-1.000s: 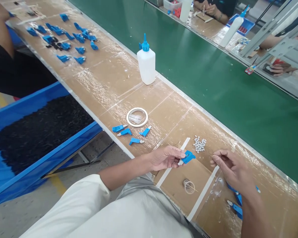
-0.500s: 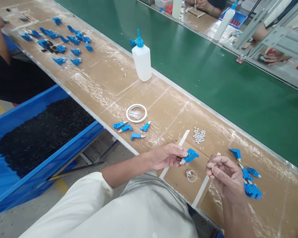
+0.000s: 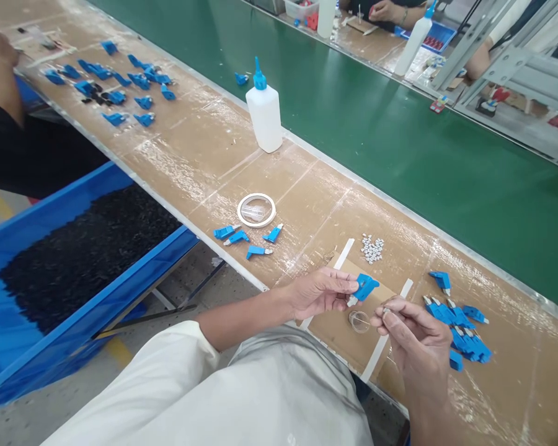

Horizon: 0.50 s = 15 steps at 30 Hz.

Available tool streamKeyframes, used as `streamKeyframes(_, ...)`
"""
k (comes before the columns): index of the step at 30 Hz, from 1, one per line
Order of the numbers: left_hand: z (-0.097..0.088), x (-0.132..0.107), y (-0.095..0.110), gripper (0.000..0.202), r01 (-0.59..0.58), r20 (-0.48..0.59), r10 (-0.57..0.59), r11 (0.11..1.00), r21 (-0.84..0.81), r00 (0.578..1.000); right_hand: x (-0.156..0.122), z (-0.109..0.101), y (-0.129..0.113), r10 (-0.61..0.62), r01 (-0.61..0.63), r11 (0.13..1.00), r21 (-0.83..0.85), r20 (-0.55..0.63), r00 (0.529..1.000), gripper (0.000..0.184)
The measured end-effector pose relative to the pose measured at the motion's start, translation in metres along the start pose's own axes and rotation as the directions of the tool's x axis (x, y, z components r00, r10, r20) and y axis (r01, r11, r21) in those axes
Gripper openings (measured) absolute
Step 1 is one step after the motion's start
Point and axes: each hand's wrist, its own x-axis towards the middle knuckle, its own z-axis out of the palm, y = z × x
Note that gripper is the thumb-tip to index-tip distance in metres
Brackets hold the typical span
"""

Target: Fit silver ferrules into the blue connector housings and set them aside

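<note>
My left hand (image 3: 323, 291) pinches a blue plastic part (image 3: 365, 287) with a pale grey tip, held above the table. Close by on the right, my right hand (image 3: 413, 331) has thumb and forefinger closed on a small pale piece (image 3: 385, 311), whose shape is too small to make out. Between and below the hands stands a small clear cup (image 3: 358, 321) with a thin stick in it. Beyond them lies a little pile of pale grey pieces (image 3: 372, 248). More blue parts (image 3: 469, 344) are gathered to the right of my right hand.
Several blue parts (image 3: 258, 251) lie beside a roll of tape (image 3: 256, 210) at left. A white squeeze bottle (image 3: 266, 118) stands near the green conveyor belt (image 3: 353, 111). A blue bin (image 3: 177, 238) of black pieces is below the table edge. Another person's arm (image 3: 0, 74) is far left.
My right hand has moved left and nearer to the blue part, still pinching the small piece. My left hand has shifted slightly right. More blue parts at the right are uncovered.
</note>
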Motion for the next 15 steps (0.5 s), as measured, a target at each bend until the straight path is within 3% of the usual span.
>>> streamKeyframes(7, 0.003, 0.0, -0.006, 0.044, -0.029, 0.016, 0.029, 0.999, -0.021, 0.999, -0.009, 0.009, -0.001, -0.026, 0.025, 0.999, -0.022, -0.088, 0.996, 0.009)
streamKeyframes(15, 0.001, -0.001, -0.007, 0.045, -0.012, 0.009, 0.012, 0.999, -0.03, 1.0, -0.013, 0.008, 0.003, -0.169, 0.159, 0.984, -0.079, -0.145, 0.975, 0.01)
